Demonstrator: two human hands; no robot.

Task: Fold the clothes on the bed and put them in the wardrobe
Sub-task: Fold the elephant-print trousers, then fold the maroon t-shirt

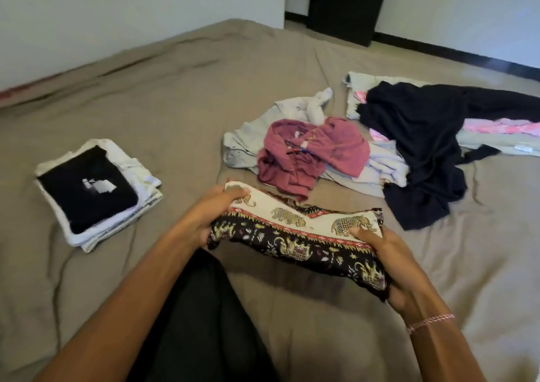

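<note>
Low over the bed point(175, 104), near the front: left hand point(213, 215) and right hand point(388, 259), set apart, each clamped on one end of an elephant cloth point(295, 235). Left fingers curled over the top left corner. Right thumb on top of the cream band, other fingers tucked under. Cloth folded into a long strip, sagging a little in the middle, with a shadow on the bed under it. Cream band with gold elephants along the far edge, dark part with small flowers along the near edge. Pink bracelet point(431, 321) on the right wrist. Black trouser leg point(201, 323) under the left arm.

Off to the left, well apart from the hands: a neat folded pile point(96, 194), black top with a white print uppermost, white things below.

Just past the cloth: a crumpled red top point(309, 153), lying on some pale clothes point(242, 139). Further right: a big black garment point(423, 147), spread over the pale clothes and a pink cloth point(502, 126). All of these unfolded, all on the bed.

Far back, past the bed: a tall dark shape point(347, 4) by the white wall. Door or wardrobe, cannot tell.
</note>
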